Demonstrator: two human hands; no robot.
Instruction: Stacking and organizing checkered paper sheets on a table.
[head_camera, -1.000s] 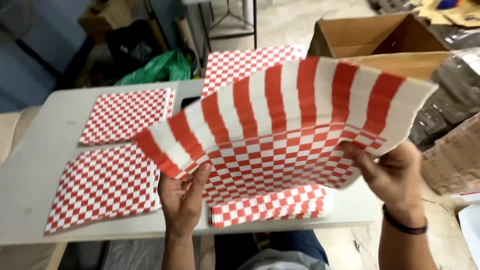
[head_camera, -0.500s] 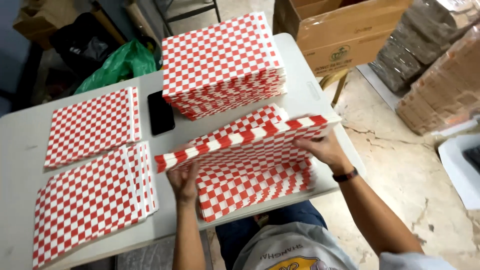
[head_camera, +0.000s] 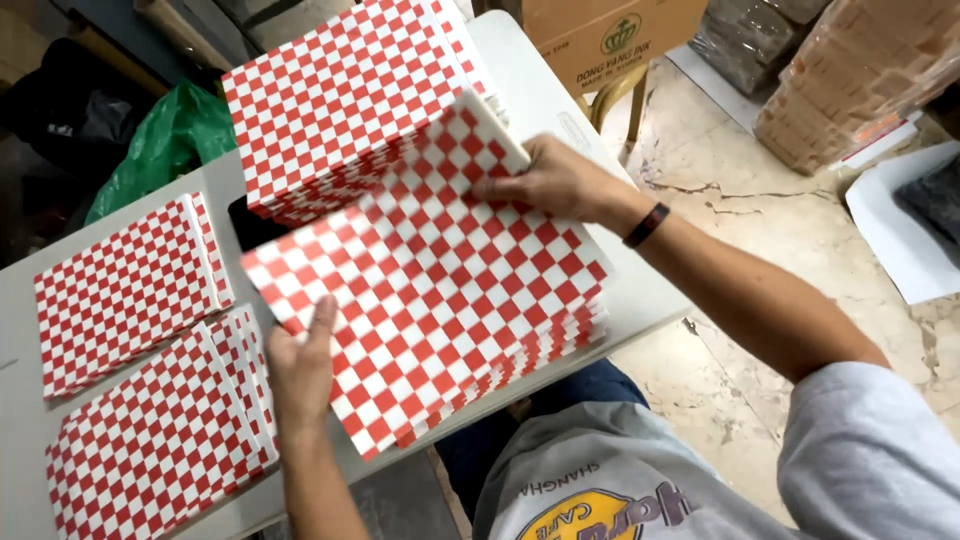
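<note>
Seen from the head camera, looking down, the person holds a thick sheaf of red-and-white checkered paper sheets (head_camera: 440, 300) over the near edge of a pale grey table (head_camera: 640, 290). Both hands grasp it. The left hand (head_camera: 300, 375) grips the sheaf's near left edge, thumb lying on top of the paper and the fingers hidden underneath. The right hand (head_camera: 550, 180), with a dark band on its wrist (head_camera: 646, 225), pinches the far right corner, fingers spread along the top and lifting that corner a little. The sheaf lies nearly flat, its right edge fanned into many thin layers that overhang the table's front.

Just behind the sheaf, touching or nearly touching it, stands a tall stack of the same checkered paper (head_camera: 345, 100), its top tilted toward the camera. At the left side of the table lie two flatter piles: a far checkered pile (head_camera: 125, 290) and a near checkered pile (head_camera: 155, 430), side by side and well apart from the right hand. A dark flat object (head_camera: 252, 228) shows between the tall stack and the far pile; what it is cannot be told.

Beyond the table sit a green plastic bag (head_camera: 165, 140) and a brown cardboard box (head_camera: 600, 35) on the stone floor (head_camera: 760, 170). The person's grey printed shirt (head_camera: 620, 480) fills the bottom.
</note>
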